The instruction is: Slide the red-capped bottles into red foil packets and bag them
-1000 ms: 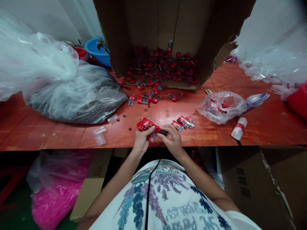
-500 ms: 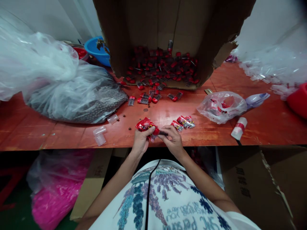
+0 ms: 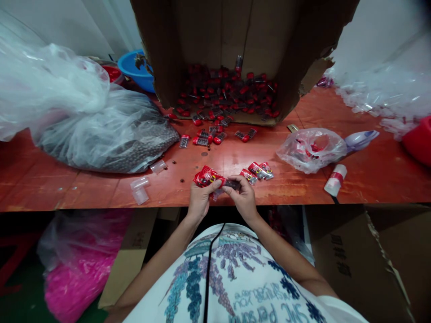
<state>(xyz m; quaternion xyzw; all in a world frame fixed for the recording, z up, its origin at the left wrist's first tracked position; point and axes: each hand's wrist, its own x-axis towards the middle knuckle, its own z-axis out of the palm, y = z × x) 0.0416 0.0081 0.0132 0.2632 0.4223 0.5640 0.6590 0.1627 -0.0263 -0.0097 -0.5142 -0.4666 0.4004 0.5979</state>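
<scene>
My left hand [image 3: 199,199] is closed on several red printed packets [image 3: 207,176], thumb on top, near the table's front edge. Between the fingers of my right hand [image 3: 244,197] is a small clear container of dark beads [image 3: 232,184]. Its left end meets the packets' right side; I cannot tell how far inside it sits. Just beyond my right hand lie a few filled red packets [image 3: 258,170]. Farther back, several red-capped containers of dark beads [image 3: 201,141] are scattered on the table.
An open cardboard box [image 3: 292,67] holds a heap of red-capped containers. At left sits a big clear bag of dark beads [image 3: 114,134], with empty clear containers [image 3: 139,190] nearby. On the right are a small plastic bag [image 3: 308,150] and a white roll [image 3: 336,180].
The red packets have tilted and shifted slightly right in my left hand. My right fingers have moved a little, and more of the dark bead container shows.
</scene>
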